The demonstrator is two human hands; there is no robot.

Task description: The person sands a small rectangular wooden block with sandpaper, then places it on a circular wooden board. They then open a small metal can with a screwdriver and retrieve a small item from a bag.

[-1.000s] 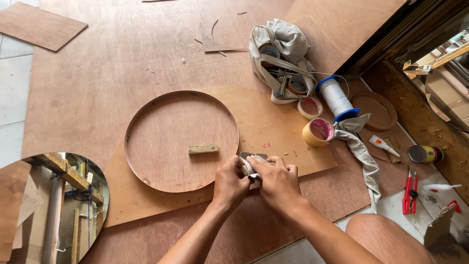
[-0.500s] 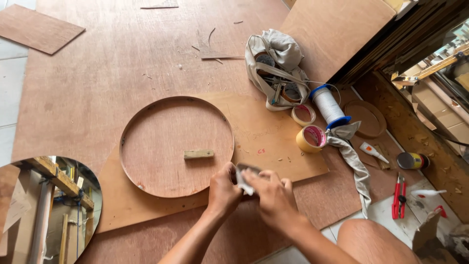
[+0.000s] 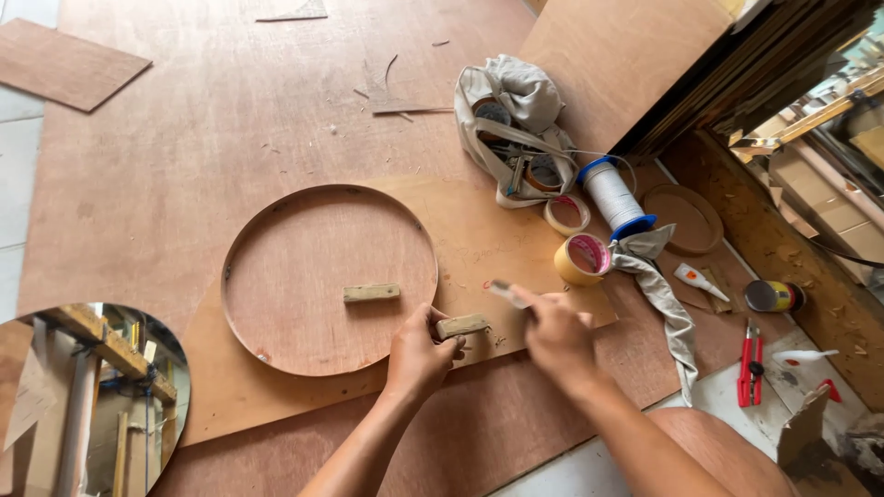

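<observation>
My left hand (image 3: 419, 354) grips a small wooden block (image 3: 463, 326) and holds it against the plywood just outside the rim of a round wooden tray (image 3: 238, 247). My right hand (image 3: 555, 333) holds a small blurred blade-like tool (image 3: 507, 294), its tip raised a little to the right of the block. A second small wooden block (image 3: 371, 293) lies inside the tray.
A yellow tape roll (image 3: 583, 259), a thinner tape ring (image 3: 566, 214), a white thread spool (image 3: 615, 198) and a grey cloth bag (image 3: 516, 120) lie to the right. Red pliers (image 3: 750, 366), a small tin (image 3: 772, 295) and a round lid (image 3: 683, 218) sit further right. A round mirror (image 3: 92, 396) is lower left.
My hands have come apart: the left stays down on the block, and the right has lifted away to the right with the tool.
</observation>
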